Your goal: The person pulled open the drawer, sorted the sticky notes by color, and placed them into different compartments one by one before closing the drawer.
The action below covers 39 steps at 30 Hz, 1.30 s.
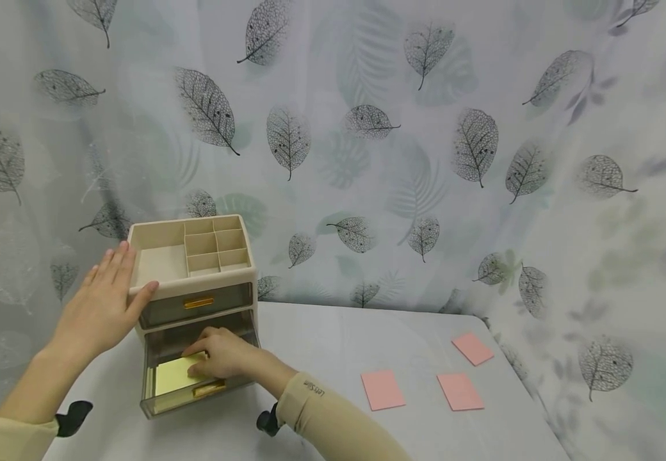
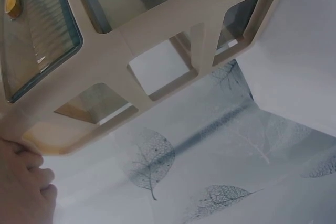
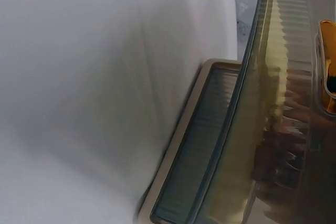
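Note:
A cream desktop drawer organizer [image 1: 194, 282] stands at the left of the table. My left hand [image 1: 102, 301] rests on its top left edge, fingers straight and thumb at the front rim. In the left wrist view, the left hand [image 2: 23, 187] shows at the lower left beside the organizer's side frame [image 2: 113, 51]. My right hand [image 1: 223, 353] reaches into a pulled-out, smoky clear drawer [image 1: 162, 402] with a gold handle [image 1: 209, 388]. Its thumb and curled fingers pinch the right edge of yellow sticky notes [image 1: 173, 376]; its far fingertips are hidden. In the right wrist view, fingers show blurred through the drawer front [image 3: 247, 129].
Three pink sticky notes [image 1: 382, 390] lie apart on the white table [image 1: 321, 339] to the right. Above the pulled-out drawer is a closed drawer [image 1: 166, 311]; another closed drawer [image 3: 205, 135] lies below. A leaf-print curtain [image 1: 333, 192] hangs behind.

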{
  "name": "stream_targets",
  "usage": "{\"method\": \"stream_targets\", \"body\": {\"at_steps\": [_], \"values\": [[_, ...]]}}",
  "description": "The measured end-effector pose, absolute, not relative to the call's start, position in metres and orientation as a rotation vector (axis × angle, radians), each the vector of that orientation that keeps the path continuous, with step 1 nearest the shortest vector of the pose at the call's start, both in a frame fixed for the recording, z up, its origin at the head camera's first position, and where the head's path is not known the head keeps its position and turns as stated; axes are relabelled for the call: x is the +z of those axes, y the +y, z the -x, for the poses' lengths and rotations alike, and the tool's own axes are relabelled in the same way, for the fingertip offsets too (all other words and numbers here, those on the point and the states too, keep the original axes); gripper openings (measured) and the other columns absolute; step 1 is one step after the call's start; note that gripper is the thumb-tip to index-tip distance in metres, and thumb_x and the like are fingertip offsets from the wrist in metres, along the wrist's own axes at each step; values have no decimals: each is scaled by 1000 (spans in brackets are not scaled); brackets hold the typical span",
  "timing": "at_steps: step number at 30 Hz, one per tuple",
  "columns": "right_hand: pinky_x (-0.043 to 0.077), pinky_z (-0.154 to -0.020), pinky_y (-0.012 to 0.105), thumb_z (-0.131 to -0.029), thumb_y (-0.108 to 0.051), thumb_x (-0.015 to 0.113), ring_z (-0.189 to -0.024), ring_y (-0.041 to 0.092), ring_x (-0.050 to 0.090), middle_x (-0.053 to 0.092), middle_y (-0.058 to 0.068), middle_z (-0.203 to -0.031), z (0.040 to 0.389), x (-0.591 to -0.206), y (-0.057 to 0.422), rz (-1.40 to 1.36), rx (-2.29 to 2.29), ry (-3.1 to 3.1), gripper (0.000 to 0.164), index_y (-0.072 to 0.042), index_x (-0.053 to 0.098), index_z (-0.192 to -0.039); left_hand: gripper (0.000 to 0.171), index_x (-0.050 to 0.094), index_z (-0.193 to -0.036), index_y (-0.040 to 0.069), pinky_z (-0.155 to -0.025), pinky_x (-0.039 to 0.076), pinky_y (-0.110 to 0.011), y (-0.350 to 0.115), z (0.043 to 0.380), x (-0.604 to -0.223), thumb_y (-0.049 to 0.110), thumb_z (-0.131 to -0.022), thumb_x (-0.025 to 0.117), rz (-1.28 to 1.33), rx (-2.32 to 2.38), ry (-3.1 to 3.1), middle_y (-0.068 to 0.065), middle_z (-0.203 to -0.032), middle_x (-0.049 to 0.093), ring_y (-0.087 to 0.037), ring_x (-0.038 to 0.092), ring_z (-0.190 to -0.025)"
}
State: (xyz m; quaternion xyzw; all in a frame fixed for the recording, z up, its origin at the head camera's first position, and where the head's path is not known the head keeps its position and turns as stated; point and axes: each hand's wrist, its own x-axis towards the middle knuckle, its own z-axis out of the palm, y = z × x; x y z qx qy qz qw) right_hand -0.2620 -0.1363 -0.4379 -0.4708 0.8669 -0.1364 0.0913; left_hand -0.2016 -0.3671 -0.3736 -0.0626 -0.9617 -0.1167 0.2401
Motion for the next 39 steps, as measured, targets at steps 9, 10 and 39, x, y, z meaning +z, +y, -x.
{"method": "stream_targets", "body": {"at_steps": [9, 10, 39], "values": [[45, -99, 16, -102, -34, 66, -120, 3, 56, 63, -8, -132, 265, -439, -135, 1401, -460, 2579, 38, -25, 69, -139, 81, 5, -163, -7, -128, -6, -55, -367, 205, -375, 45, -112, 40, 167, -326, -2627, -27, -171, -1, -47, -2, -157], [45, -98, 15, -102, -33, 66, -119, 2, 57, 64, -9, -130, 265, -439, -135, 1401, -471, 2592, 37, -25, 69, -139, 81, 5, -163, -7, -128, -6, -54, -368, 205, -375, 45, -112, 40, 167, -325, -2627, -27, -171, -1, -47, -3, -157], [50, -85, 8, -97, -19, 74, -102, 9, 65, 67, -3, -114, 220, -442, -87, 1956, -1052, 2937, 26, -17, 74, -123, 81, 6, -163, -8, -128, -7, -54, -366, 206, -376, 44, -111, 41, 172, -350, -2616, -29, -170, 1, -48, -2, -157]]}}
